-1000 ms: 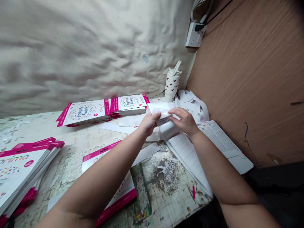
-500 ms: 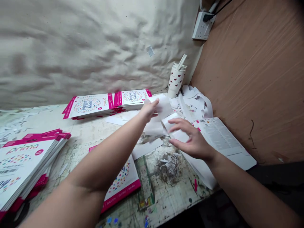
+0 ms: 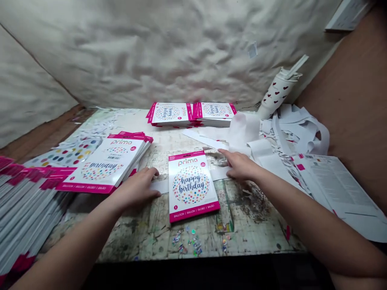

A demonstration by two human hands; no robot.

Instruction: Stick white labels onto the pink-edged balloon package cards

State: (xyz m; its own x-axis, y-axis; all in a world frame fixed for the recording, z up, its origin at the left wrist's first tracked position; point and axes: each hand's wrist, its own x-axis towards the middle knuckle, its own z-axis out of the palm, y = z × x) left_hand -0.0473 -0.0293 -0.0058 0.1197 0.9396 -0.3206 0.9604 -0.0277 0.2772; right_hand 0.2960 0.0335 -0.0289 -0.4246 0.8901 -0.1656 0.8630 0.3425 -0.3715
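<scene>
A flat balloon package (image 3: 193, 187) lies alone on a scarred, paint-stained workbench (image 3: 242, 237), squared to the front edge between both hands. Its white card has a magenta border and reads "prima" and "happy birthday" over a ring of colored dots; the bottom strip reads "1 BALLOON | BALLON | GLOBO | BALÃO."

Neither hand grips it. The left hand (image 3: 134, 189) rests open and palm down on a white paper strip (image 3: 159, 186) beside the package. The right hand (image 3: 240, 167) is open too, its fingertips (image 3: 225, 154) on glossy clear film at the upper right corner. Light, flat contact seems right here, unlikely to crease the card.

Stacks of matching packages (image 3: 102, 165) sit left and ahead, with white paper offcuts (image 3: 299, 129) heaped to the right.
</scene>
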